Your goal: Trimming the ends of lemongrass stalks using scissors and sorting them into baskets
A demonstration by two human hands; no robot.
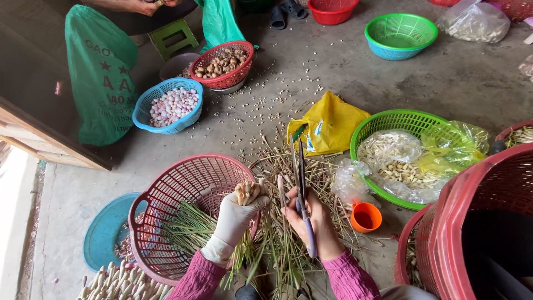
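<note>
Head view: the left hand [236, 216], gloved in white, is raised over the near middle of the floor, wrist bent, fingers clamped together round a bundle of pale stalks [247, 192] whose cut ends are turned up towards the camera. Just to its right, the bare right hand [311, 222] is curled shut on a pair of scissors [301, 194]; the purple handle is seen below the palm and the blades are pointed far, slightly apart. Pink sleeves are seen at both wrists.

Between and beneath the hands, a heap of green and dry trimmings [277, 239] is spread. The left hand is hemmed by the rim of a pink basket [183, 183], tilted, with green leaves inside. A small orange cup [365, 216] is set just right of the right hand, and a tall red basket [477, 222] is crowding the near right edge. Open room is left only in the middle, towards the yellow bag [330, 125].

Farther right, a green basket [388, 125] with plastic bags of pale pieces is seen. At far left, a blue basket [169, 105] of peeled bulbs and a red basket [222, 64] of brown bulbs are placed beside a green sack [100, 78]. Everything is laid on a grey concrete floor [433, 78], littered with small husks.
</note>
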